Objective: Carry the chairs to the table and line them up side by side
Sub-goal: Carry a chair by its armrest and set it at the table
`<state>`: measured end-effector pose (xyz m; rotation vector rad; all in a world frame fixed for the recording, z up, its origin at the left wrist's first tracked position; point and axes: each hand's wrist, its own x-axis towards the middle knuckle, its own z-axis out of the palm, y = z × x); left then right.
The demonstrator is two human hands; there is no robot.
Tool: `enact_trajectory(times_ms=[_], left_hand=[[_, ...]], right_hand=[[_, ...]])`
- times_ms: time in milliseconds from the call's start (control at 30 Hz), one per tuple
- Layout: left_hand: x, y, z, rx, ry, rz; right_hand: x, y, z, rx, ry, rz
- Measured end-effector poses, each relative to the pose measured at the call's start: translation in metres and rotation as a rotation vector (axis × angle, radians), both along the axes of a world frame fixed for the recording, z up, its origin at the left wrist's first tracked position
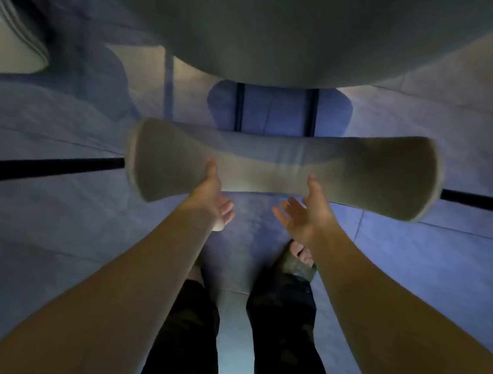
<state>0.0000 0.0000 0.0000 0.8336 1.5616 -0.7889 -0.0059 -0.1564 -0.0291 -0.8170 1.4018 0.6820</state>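
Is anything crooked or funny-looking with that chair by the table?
Nothing looks broken or spilled. The pale curved chair back sits slightly tilted, its right end higher, just before the grey round table. Both hands, left hand and right hand, are open, only thumbs touching it.

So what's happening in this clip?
Seen from above, a person stands behind a chair whose backrest top is in front of them. The left hand and right hand are both at the backrest's near edge, thumbs up against it and fingers spread open below, so neither hand has closed on it. The chair sits tucked at the table, and another chair is at the far left. The picture is dim and blurred.
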Motion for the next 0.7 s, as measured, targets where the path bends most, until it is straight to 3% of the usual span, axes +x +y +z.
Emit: enact_trajectory(times_ms=[200, 367, 700], left_hand=[[0.001, -0.009, -0.066, 0.024, -0.012, 0.290], [-0.004, -0.003, -0.094, 0.094, -0.063, 0.376], [-0.018, -0.001, -0.098, 0.172, -0.085, 0.253]], right_hand=[[0.000, 0.003, -0.060, 0.038, 0.007, -0.088], [0.006, 0.000, -0.088, 0.012, 0.031, -0.139], [-0.008, -0.011, -0.094, 0.001, 0.018, -0.139]])
